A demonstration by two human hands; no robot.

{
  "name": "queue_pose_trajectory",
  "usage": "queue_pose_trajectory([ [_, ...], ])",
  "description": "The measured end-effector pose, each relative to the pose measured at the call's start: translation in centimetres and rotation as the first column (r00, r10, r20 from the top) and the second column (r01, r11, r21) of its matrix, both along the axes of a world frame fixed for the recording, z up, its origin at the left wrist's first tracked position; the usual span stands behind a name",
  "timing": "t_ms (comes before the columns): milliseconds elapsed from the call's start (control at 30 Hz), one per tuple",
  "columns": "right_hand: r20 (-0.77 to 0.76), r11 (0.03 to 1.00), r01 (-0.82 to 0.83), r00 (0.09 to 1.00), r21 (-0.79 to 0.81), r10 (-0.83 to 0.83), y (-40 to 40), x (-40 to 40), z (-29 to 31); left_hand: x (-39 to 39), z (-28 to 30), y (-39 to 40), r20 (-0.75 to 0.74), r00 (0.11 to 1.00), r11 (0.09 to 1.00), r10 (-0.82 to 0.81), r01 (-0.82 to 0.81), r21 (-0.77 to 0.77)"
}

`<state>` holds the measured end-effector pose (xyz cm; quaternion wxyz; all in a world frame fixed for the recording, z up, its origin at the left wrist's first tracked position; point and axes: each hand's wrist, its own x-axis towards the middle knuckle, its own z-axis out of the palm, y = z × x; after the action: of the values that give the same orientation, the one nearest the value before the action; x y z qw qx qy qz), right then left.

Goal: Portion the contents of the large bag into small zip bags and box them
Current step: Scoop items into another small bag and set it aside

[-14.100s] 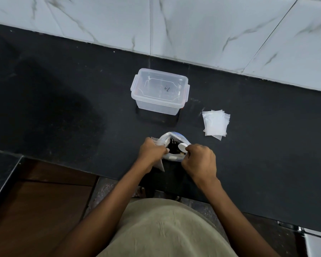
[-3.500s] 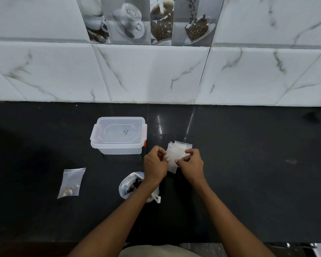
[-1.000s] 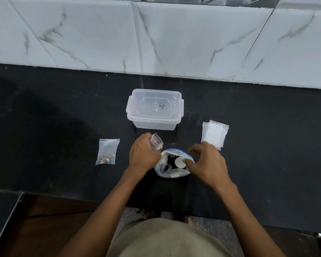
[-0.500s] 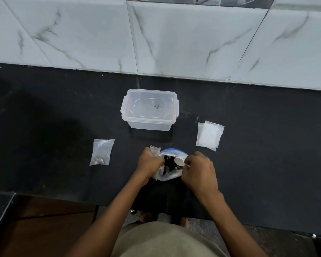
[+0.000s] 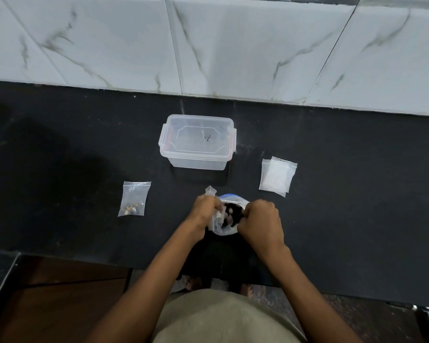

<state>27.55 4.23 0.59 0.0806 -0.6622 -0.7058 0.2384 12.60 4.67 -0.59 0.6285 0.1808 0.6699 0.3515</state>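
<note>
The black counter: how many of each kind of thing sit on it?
Lidded clear plastic box: 1
Large clear bag with blue zip rim: 1
Filled small zip bag: 1
Stack of empty small zip bags: 1
Small empty bag in the left hand: 1
Total: 5

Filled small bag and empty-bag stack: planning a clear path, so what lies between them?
In the head view, bare countertop, then both hands gripping the large bag.

Left hand (image 5: 204, 208) and right hand (image 5: 261, 222) fisted, close together, forearms converging.
</note>
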Motion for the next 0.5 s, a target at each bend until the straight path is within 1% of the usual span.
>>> queue_pose_trajectory([
  [33,-0.017,1.000,0.021,1.000,0.001,-0.021,0.0,0.1,-0.2,0.1,0.0,-0.1,0.079,0.997,1.000,0.018,-0.016,-0.022],
  [67,-0.034,0.999,0.044,0.998,-0.003,-0.044,0.0,0.2,-0.3,0.2,0.0,-0.2,0.120,0.992,0.999,0.032,-0.028,-0.037],
  [100,-0.055,0.998,0.067,0.996,-0.011,-0.068,-0.1,0.3,-0.4,0.3,0.1,-0.3,0.124,0.992,0.999,0.033,-0.029,-0.037],
  [133,-0.082,0.995,0.096,0.992,-0.025,-0.097,-0.2,0.4,-0.6,0.3,-0.3,-0.3,0.111,0.993,0.999,0.031,-0.029,-0.026],
  [233,-0.203,0.979,0.185,0.959,-0.085,-0.199,-0.1,0.9,-0.8,0.4,-0.5,-0.1,-0.022,1.000,1.000,0.020,-0.019,0.016],
  [267,-0.238,0.973,0.203,0.945,-0.110,-0.224,0.0,1.2,-0.8,0.5,-0.2,-0.1,-0.031,0.999,0.999,0.016,-0.015,0.030],
  [367,-0.325,0.936,0.266,0.886,-0.233,-0.332,0.5,2.1,-0.8,0.5,0.1,-0.1,-0.049,0.998,0.999,0.038,-0.036,0.034],
  [433,-0.345,0.906,0.291,0.853,-0.309,-0.392,0.5,2.5,-0.8,0.3,-0.2,-0.1,-0.028,0.999,0.999,0.045,-0.044,0.025],
  [500,-0.321,0.928,0.277,0.881,-0.247,-0.348,0.3,2.3,-1.0,0.2,-0.4,-0.3,0.044,0.999,0.999,0.023,-0.024,0.023],
])
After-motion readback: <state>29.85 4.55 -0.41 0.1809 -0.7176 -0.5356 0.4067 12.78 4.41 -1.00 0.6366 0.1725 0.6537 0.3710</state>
